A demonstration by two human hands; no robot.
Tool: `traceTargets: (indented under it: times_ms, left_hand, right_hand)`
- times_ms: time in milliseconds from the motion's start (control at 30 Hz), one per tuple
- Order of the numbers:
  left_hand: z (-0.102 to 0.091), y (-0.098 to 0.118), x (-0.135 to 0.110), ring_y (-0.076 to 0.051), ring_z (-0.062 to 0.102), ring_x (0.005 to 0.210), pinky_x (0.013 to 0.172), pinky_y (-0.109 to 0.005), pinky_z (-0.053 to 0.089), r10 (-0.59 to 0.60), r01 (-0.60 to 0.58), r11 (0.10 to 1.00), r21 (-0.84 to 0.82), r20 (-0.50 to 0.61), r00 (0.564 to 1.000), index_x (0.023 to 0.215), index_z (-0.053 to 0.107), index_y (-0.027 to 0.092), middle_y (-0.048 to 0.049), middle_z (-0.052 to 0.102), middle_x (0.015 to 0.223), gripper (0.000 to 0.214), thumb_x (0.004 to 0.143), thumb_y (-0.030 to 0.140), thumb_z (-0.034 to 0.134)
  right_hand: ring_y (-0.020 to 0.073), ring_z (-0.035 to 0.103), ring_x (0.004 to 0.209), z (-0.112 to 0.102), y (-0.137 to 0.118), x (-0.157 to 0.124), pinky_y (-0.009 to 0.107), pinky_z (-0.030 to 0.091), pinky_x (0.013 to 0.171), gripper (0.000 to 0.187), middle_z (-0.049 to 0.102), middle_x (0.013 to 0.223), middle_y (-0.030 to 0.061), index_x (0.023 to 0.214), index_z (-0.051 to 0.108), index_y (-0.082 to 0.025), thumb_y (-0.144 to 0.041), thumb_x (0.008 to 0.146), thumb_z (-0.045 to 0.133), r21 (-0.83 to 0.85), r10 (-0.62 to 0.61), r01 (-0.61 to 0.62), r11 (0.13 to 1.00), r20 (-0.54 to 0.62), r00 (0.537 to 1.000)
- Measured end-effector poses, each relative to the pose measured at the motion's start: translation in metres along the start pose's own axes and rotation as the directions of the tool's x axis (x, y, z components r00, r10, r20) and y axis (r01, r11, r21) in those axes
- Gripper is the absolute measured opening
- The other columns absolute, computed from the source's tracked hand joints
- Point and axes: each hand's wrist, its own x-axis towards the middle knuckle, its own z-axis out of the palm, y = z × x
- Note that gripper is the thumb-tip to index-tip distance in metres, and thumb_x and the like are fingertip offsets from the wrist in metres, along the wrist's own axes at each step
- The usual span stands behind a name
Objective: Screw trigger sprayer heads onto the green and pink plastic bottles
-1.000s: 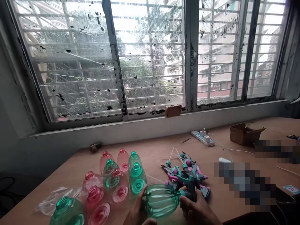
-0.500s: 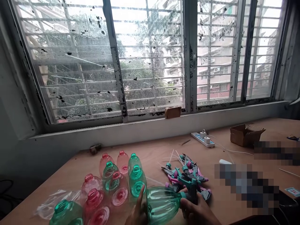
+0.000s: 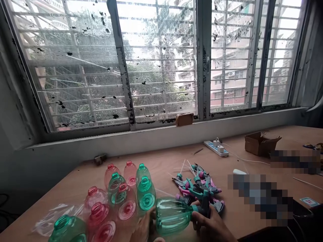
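Green bottle sideways between fingers

A power strip lies well ahead of the right hand, an open cardboard box ahead and rightward.

1. shows glossy, see-through plastic on the ribbed green bottle.
2. shows the same shine on the red bottles and other green bottles.
3. looks like duller, opaque plastic on the spray heads.
4. wrinkles into thin, shiny film on the plastic bag.
5. looks like smooth, low-sheen wood on the tabletop.
6. looks like matt cardboard on the box.
7. looks like smooth white plastic on the power strip.
8. shows streaked glass on the panes, rough dark patches on the window frame.
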Motion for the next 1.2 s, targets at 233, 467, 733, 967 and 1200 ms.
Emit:
traceTargets:
  times_ms: [233,467,733,967,1200]
  left_hand:
    - [0.016,-0.003,0.000,-0.035,0.058,0.125,0.085,-0.036,0.057,0.166,-0.174,0.982,-0.075,-0.110,0.980,0.156,0.022,0.041,-0.0139,0.040,0.158,0.079,0.092,0.054,0.065]
    - [0.004,0.013,0.001,-0.038,0.067,0.118,0.105,-0.049,0.053,0.069,-0.068,0.980,-0.189,0.003,0.998,0.156,0.041,0.028,-0.0129,0.069,0.133,0.089,0.083,0.075,0.062]
    - [0.009,0.018,-0.002,-0.026,0.075,0.091,0.086,-0.045,0.063,0.008,0.012,0.962,-0.274,0.071,0.997,0.163,0.000,0.035,-0.0084,0.072,0.114,0.111,0.084,0.059,0.074]
    - [0.008,0.014,0.004,-0.024,0.070,0.077,0.080,-0.037,0.061,-0.051,0.066,0.987,-0.144,0.105,0.993,0.159,0.032,0.033,-0.0020,0.072,0.092,0.099,0.077,0.074,0.070]
    - [-0.004,0.017,0.000,-0.035,0.069,0.094,0.086,-0.040,0.056,-0.023,0.028,0.998,-0.051,0.087,0.996,0.126,0.072,0.023,-0.0122,0.079,0.103,0.090,0.081,0.090,0.033]
  right_hand:
    - [0.0148,0.057,0.043,0.003,0.002,0.002,0.024,0.047,0.043,0.057,0.063,0.057,-0.0040,0.090,0.061,-0.018,-0.058,0.067,0.094,0.071,0.003,-0.003,0.997,-0.007,1.000]
    - [0.0172,0.061,0.044,-0.001,0.006,0.001,0.025,0.047,0.043,0.060,0.065,0.057,-0.0034,0.093,0.058,-0.019,-0.060,0.067,0.094,0.068,0.011,-0.012,0.998,0.014,1.000]
    - [0.0167,0.060,0.047,-0.003,-0.002,0.004,0.026,0.050,0.047,0.054,0.063,0.060,-0.0039,0.095,0.059,-0.018,-0.054,0.073,0.092,0.083,-0.029,0.029,0.996,-0.004,1.000]
    - [0.0169,0.061,0.047,-0.002,-0.006,0.000,0.026,0.050,0.048,0.050,0.065,0.060,-0.0026,0.094,0.061,-0.018,-0.055,0.077,0.089,-0.001,-0.038,0.038,0.999,0.060,0.997]
    - [0.0203,0.064,0.050,-0.002,-0.012,-0.004,0.029,0.050,0.051,0.047,0.068,0.059,0.0012,0.092,0.068,-0.015,-0.056,0.078,0.087,-0.101,-0.052,0.069,0.992,0.165,0.985]
